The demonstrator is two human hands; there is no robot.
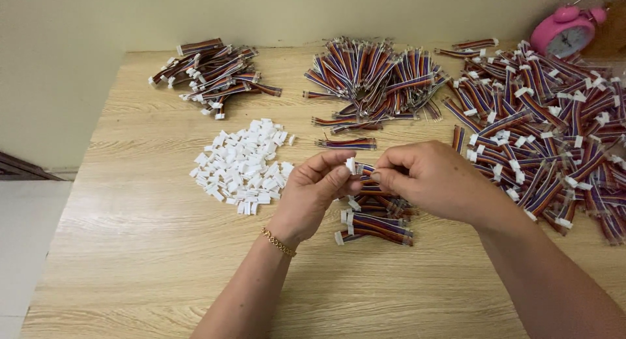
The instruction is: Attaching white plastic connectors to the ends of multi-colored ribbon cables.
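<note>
- Pale wood-grain bench (150, 247) fills the view, set against a plain cream wall, with a strip of light floor along the left edge.
- No box, tray or bin shows; everything lies in loose heaps straight on the bench.
- Left hand (313, 192) pinches a small white connector (351, 164) between thumb and forefinger, fingers clamped on it; a gold bracelet (278, 242) sits at that wrist.
- Right hand (433, 179) has its fingers closed on the end of a short multicoloured wire bundle (365, 172), which meets the connector just above the bench, near the middle of the view.
- Below the hands lies a small stack of finished bundles (378, 225) with white ends.
- Left of the hands: a pile of loose white connectors (242, 166).
- Far left: a heap of capped bundles (212, 75).
- Centre back: a heap of bare-ended bundles (375, 81).
- Right: a large heap of bundles with connectors (554, 130).
- Top right corner: a pink alarm clock (564, 31).
</note>
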